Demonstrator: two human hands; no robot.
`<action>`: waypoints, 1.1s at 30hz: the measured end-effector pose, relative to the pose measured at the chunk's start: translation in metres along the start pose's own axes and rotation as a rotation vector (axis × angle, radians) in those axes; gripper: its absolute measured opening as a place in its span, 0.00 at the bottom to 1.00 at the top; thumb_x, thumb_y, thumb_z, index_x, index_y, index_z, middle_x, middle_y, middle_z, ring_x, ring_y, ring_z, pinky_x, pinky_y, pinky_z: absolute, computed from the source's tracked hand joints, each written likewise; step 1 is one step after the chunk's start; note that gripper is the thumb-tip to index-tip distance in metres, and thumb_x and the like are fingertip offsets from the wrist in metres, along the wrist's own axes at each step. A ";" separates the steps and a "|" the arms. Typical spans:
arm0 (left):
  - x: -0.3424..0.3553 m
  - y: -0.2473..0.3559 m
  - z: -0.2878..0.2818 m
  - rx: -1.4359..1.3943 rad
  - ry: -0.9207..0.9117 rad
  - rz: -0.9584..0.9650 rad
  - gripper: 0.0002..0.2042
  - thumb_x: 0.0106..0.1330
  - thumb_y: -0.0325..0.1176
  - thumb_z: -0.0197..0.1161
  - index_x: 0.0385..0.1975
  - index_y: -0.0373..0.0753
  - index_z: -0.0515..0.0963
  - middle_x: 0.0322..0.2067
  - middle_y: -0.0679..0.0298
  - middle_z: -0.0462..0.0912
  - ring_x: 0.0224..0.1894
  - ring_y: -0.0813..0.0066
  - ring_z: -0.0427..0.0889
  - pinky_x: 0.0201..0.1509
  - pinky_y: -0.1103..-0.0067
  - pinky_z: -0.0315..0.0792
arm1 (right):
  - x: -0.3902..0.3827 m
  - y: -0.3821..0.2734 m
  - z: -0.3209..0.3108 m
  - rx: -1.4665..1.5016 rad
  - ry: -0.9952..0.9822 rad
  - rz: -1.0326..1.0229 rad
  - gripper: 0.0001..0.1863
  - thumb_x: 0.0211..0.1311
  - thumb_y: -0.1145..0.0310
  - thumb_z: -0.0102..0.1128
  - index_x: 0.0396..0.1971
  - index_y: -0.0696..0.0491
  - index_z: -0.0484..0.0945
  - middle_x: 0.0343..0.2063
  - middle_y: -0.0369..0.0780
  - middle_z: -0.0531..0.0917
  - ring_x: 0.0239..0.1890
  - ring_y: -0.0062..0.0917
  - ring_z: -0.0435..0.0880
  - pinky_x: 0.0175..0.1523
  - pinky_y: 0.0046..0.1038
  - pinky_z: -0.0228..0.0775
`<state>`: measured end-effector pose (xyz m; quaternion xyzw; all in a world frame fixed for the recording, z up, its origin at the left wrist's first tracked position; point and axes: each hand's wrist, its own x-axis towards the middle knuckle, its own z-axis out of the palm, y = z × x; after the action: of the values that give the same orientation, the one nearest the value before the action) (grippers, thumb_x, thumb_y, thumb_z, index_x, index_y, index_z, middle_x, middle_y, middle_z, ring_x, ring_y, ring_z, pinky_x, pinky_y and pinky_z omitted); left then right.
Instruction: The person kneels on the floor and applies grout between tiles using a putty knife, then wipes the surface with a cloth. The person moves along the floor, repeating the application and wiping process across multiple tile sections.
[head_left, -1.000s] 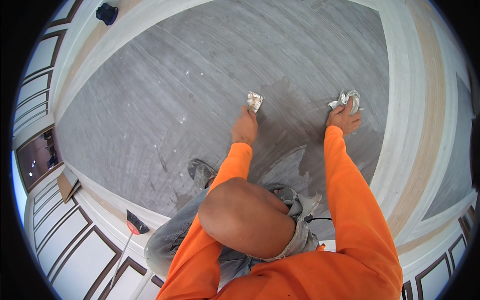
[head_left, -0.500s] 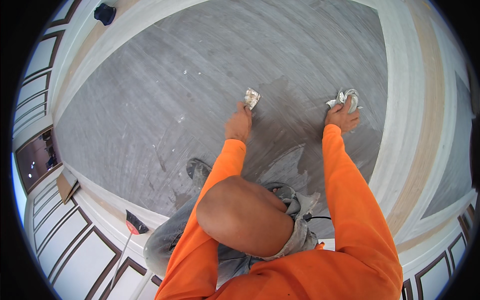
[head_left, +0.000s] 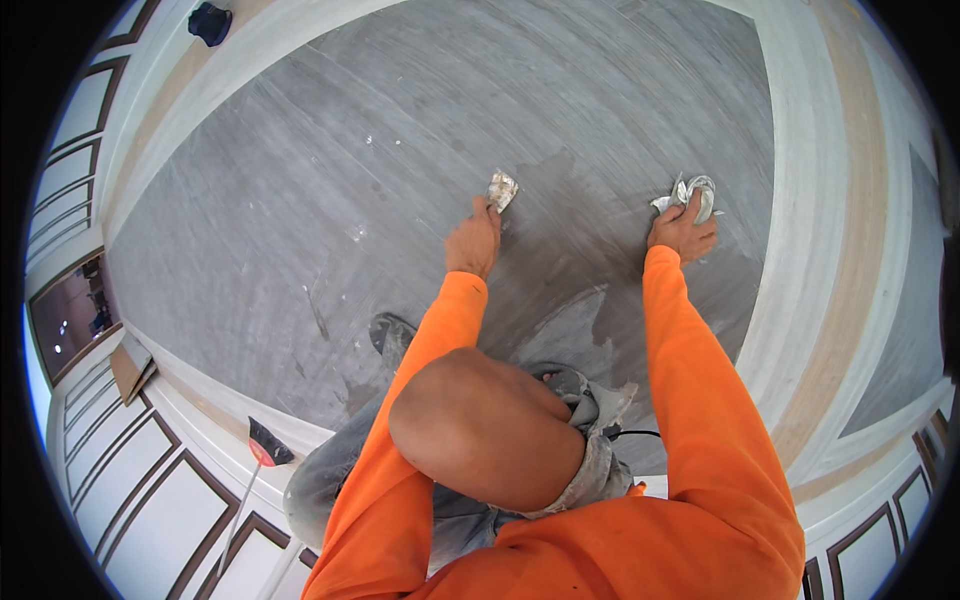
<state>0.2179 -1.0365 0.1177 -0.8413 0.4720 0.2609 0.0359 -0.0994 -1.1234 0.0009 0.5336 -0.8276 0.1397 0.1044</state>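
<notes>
My left hand (head_left: pixel 473 243) is closed around the handle of a putty knife (head_left: pixel 503 190), whose broad blade is crusted with whitish residue. The blade is at the grey wood-grain floor (head_left: pixel 300 200), beside the left edge of a dark, wet-looking patch (head_left: pixel 560 230). Further right, my right hand (head_left: pixel 684 238) presses a crumpled pale rag (head_left: pixel 697 195) against the floor, fingers curled over it. Part of the rag is hidden under the fingers. My bent bare knee (head_left: pixel 480 425) is between my two orange-sleeved arms.
At the lower left stands a long-handled black and red broom or dustpan (head_left: pixel 268 442). Brown boards (head_left: pixel 132 368) lean by the panelled wall (head_left: pixel 130 480). A dark cap-like item (head_left: pixel 210 25) is at the far left. White and tan bands (head_left: pixel 860 200) border the floor.
</notes>
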 end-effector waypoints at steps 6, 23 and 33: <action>-0.031 -0.037 -0.032 -0.034 -0.149 0.314 0.20 0.80 0.51 0.47 0.53 0.39 0.72 0.32 0.43 0.87 0.41 0.38 0.87 0.47 0.50 0.78 | -0.003 -0.006 0.000 0.013 -0.057 0.014 0.28 0.67 0.58 0.59 0.68 0.28 0.75 0.61 0.50 0.72 0.58 0.46 0.72 0.61 0.48 0.69; -0.305 -0.210 -0.305 -0.569 -0.052 -0.438 0.16 0.78 0.43 0.61 0.52 0.36 0.72 0.19 0.72 0.68 0.16 0.85 0.66 0.18 0.82 0.58 | -0.169 -0.158 -0.068 0.151 -0.486 -1.077 0.31 0.70 0.63 0.54 0.74 0.36 0.69 0.67 0.50 0.71 0.66 0.47 0.70 0.67 0.55 0.62; -0.420 -0.223 -0.276 -1.161 0.866 -0.688 0.16 0.78 0.42 0.62 0.56 0.40 0.72 0.22 0.74 0.64 0.15 0.89 0.62 0.17 0.87 0.54 | -0.034 -0.131 -0.026 -0.166 -0.479 -0.645 0.31 0.75 0.54 0.55 0.75 0.38 0.65 0.70 0.49 0.70 0.70 0.50 0.69 0.71 0.49 0.64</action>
<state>0.3354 -0.6730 0.5126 -0.8506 -0.0528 0.0893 -0.5155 0.0343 -1.1368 0.0301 0.7730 -0.6271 -0.0958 -0.0101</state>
